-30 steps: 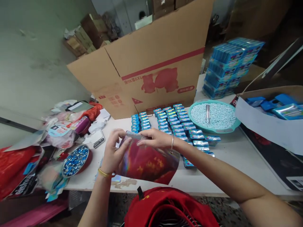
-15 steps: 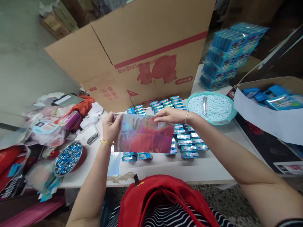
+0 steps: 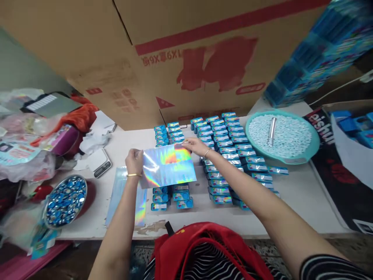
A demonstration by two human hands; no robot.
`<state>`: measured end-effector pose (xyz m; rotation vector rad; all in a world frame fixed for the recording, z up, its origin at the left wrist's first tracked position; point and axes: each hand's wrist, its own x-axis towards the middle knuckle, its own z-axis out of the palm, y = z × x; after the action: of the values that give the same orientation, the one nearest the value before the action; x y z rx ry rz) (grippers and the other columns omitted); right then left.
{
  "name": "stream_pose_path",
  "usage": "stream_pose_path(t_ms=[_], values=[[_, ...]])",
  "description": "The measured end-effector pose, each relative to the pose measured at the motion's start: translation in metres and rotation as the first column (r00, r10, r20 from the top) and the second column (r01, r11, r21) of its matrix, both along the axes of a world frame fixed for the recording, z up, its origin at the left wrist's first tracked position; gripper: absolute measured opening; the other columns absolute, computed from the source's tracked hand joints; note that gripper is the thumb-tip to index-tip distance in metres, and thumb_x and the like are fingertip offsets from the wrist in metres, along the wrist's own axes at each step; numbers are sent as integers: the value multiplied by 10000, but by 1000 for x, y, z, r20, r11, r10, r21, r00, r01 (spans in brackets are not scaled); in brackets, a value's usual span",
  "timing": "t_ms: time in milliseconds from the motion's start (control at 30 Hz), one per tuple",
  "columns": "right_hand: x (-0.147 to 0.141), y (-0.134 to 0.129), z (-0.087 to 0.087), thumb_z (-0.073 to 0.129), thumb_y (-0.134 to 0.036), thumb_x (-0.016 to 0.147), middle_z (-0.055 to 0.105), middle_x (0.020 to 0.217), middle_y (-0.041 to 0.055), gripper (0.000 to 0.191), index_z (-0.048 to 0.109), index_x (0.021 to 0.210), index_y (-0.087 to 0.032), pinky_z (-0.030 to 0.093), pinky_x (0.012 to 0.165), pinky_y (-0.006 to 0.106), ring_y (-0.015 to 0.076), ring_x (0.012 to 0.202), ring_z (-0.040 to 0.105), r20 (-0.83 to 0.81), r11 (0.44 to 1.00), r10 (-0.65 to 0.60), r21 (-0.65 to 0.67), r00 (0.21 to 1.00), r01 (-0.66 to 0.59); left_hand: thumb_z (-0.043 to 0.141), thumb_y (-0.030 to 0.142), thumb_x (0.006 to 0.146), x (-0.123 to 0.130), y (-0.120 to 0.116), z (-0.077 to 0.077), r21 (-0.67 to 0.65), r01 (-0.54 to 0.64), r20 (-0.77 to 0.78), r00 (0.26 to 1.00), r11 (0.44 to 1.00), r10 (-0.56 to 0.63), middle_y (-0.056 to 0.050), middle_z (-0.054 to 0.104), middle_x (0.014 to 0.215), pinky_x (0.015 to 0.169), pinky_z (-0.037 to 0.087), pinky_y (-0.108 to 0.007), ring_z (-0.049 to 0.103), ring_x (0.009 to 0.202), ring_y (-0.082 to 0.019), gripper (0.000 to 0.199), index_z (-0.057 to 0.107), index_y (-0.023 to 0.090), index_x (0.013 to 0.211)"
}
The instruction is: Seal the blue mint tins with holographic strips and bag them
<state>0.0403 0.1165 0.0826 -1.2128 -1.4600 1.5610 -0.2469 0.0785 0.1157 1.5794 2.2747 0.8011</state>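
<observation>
We held the shiny film above the blue boxes, its long axis running between our pinching left hand and right hand.

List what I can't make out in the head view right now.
All in the head view:
- Rows of small blue boxes: part is hidden behind the shiny rainbow-silver sheet between the left hand and right hand; fine print is too small.
- Flat silvery sheet on the table: partly covered by the left forearm.
- Tall stack of blue packages: blurred, cut off by the right edge.
- Large brown cardboard box: cut off by the top edge.
</observation>
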Motion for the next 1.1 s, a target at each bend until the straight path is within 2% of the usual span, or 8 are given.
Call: stream_pose_path(t_ms=[133, 233, 333, 433, 500, 633, 767, 1100], values=[[-34, 17, -54, 645, -449, 688, 373, 533, -80, 318, 439, 632, -213, 268, 522, 234, 96, 535, 342, 19, 987, -118, -108, 993, 119, 581, 332, 817, -9, 6, -47, -181, -7, -305, 951, 983, -49, -191, 615, 1129, 906, 396, -460, 564, 1061, -318, 482, 524, 125, 1249], [-43, 30, -80, 636, -406, 703, 293, 515, -80, 349, 368, 574, -224, 242, 525, 238, 100, 553, 300, 110, 977, -207, -30, 972, 211, 540, 341, 864, 12, 18, -71, -179, 265, -344, 885, 947, -313, -202, 515, 1350, 1044, 279, -482, 417, 1305, -332, 526, 463, 149, 1347], [-43, 41, -93, 559, -436, 771, 349, 545, -57, 340, 390, 574, -216, 272, 545, 242, 111, 588, 340, 110, 984, -176, 25, 978, 174, 457, 336, 921, 41, 36, -90, -193, 497, -235, 814, 846, -532, -153, 553, 1338, 1061, 263, -427, 452, 1291, -273, 447, 475, 176, 1338], [-37, 45, -97, 496, -455, 810, 411, 571, -37, 346, 425, 577, -209, 305, 569, 246, 121, 612, 387, 87, 993, -115, 23, 990, 113, 433, 291, 932, 59, 52, -103, -272, 565, -151, 774, 779, -614, -120, 673, 1099, 994, 327, -402, 586, 1076, -245, 306, 596, 177, 1164], [-33, 44, -100, 515, -465, 798, 422, 562, -39, 340, 442, 584, -210, 311, 562, 246, 123, 605, 400, 85, 991, -128, -25, 988, 131, 449, 291, 924, 65, 58, -107, -287, 572, -167, 760, 769, -628, -109, 679, 1004, 943, 354, -396, 591, 1009, -251, 260, 637, 180, 1066], [-30, 39, -106, 561, -448, 784, 433, 526, -52, 300, 483, 621, -208, 316, 529, 248, 124, 566, 410, 53, 971, -183, -150, 982, 189, 480, 333, 915, 81, 65, -103, -216, 605, -232, 730, 766, -642, -119, 636, 1102, 874, 372, -393, 548, 1034, -274, 320, 611, 193, 1171], [-34, 38, -107, 518, -431, 840, 427, 509, -45, 322, 469, 607, -214, 331, 521, 253, 133, 558, 426, -26, 975, -153, -167, 988, 147, 426, 305, 942, 101, 71, -99, -218, 651, -244, 684, 727, -687, -120, 651, 1072, 803, 385, -381, 559, 981, -270, 320, 641, 186, 1148], [-34, 43, -117, 514, -593, 823, 396, 465, -53, 441, 404, 597, -230, 307, 474, 249, 115, 471, 390, 3, 957, -152, -249, 988, 148, 407, 215, 941, 119, 62, -111, -195, 615, -261, 718, 764, -645, -126, 643, 1196, 782, 398, -385, 587, 952, -253, 261, 656, 184, 1013]])
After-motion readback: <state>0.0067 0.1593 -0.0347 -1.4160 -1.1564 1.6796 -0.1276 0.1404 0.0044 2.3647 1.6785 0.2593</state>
